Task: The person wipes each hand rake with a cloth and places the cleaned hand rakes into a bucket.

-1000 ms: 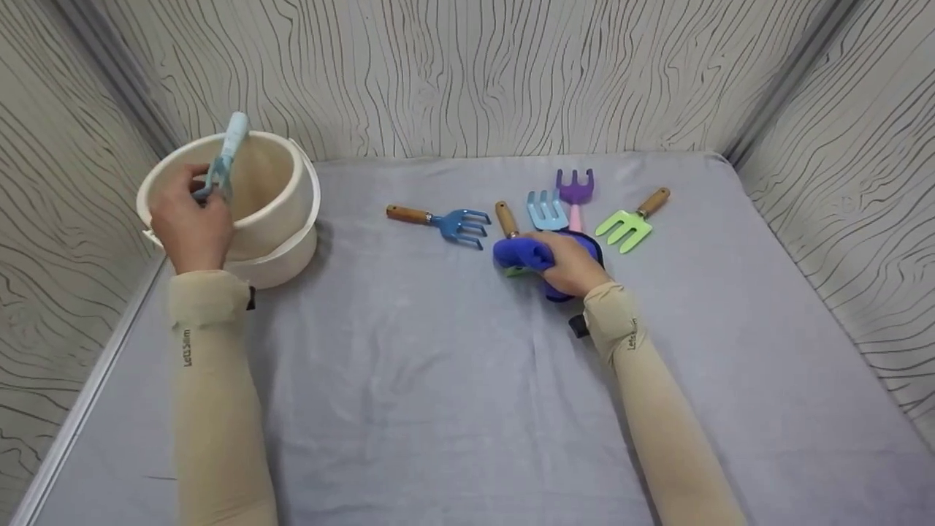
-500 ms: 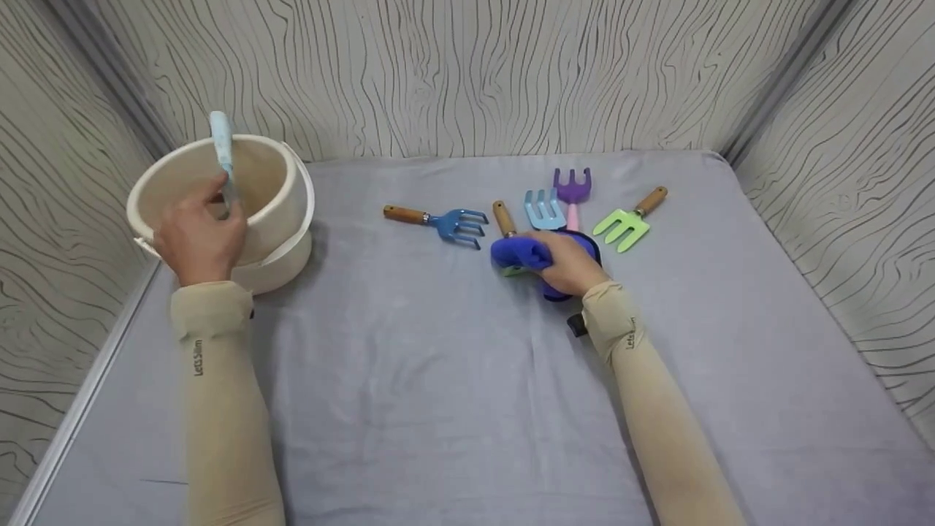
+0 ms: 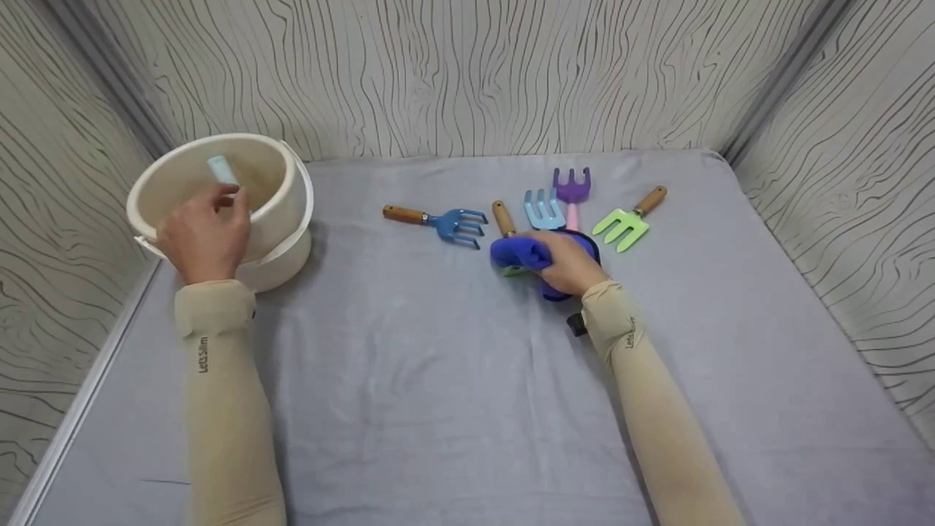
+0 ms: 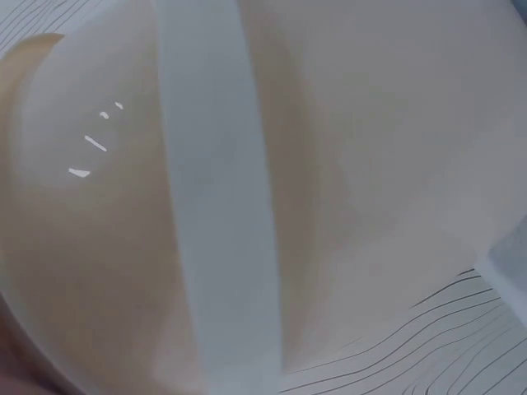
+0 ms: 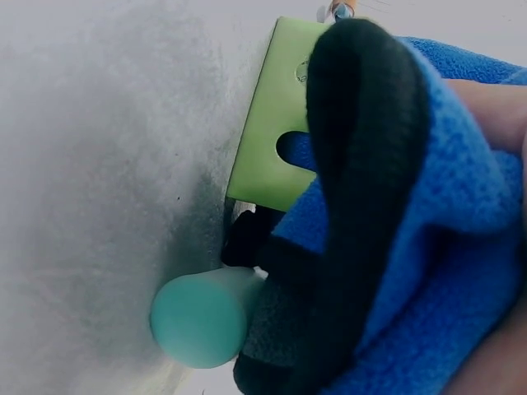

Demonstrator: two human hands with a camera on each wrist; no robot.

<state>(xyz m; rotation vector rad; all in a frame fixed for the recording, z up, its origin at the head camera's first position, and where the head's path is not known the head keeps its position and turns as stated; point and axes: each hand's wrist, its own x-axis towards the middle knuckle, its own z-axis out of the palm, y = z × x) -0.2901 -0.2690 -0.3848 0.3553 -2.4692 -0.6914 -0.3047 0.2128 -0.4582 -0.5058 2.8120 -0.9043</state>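
Note:
My left hand (image 3: 208, 237) is over the near rim of the white bucket (image 3: 281, 234). Just past its fingertips a tool's pale blue handle (image 3: 221, 169) slants inside the bucket; the rest of that tool is hidden. Thumb and forefinger have a gap between them. My right hand (image 3: 573, 267) grips a blue cloth (image 3: 520, 253) with dark edging, bunched over a green tool (image 5: 268, 115) with a wooden handle (image 3: 504, 218). In the right wrist view a round teal handle end (image 5: 198, 321) lies beside the cloth.
A blue hand rake (image 3: 459, 226) lies between bucket and cloth. Behind the cloth are a light blue fork (image 3: 545, 210) and a purple rake (image 3: 573, 188); a green fork (image 3: 623, 228) lies to their right. Patterned walls (image 3: 467, 73) enclose the table's back and sides.
The pale blue-handled tool has dropped lower into the bucket, slipping down past my left hand's fingers. The left hand has shifted slightly right. My right hand and the cloth stay put.

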